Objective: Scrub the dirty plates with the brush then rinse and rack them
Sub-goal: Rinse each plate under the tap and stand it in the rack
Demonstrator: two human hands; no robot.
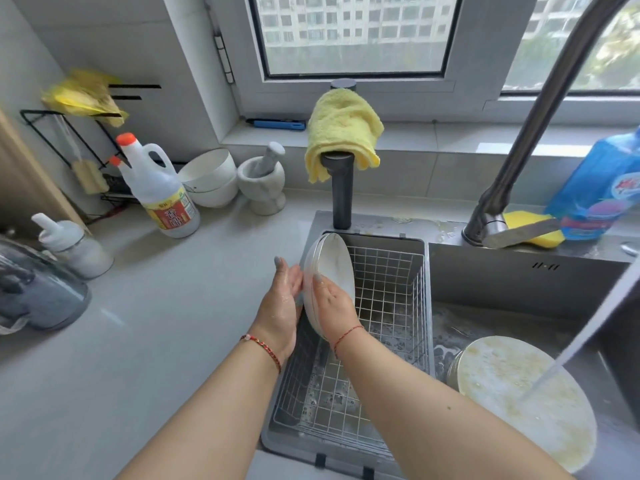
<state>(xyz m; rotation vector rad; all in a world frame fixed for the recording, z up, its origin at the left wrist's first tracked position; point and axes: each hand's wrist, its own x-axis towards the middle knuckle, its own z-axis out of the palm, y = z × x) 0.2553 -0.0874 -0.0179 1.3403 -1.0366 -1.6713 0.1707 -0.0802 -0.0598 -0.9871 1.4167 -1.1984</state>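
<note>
Two white plates (330,271) stand on edge against the left wall of the wire rack (388,306), which sits in the left part of the sink (519,282). The right hand (334,306) lies on the front plate with fingers spread, the palm pressing it. The left hand (282,303) is open and flat, touching the back of the plates. In the right part of the sink a dirty plate (519,400) leans under running water from the tap (512,161). A yellow sponge (533,230) lies behind the tap.
</note>
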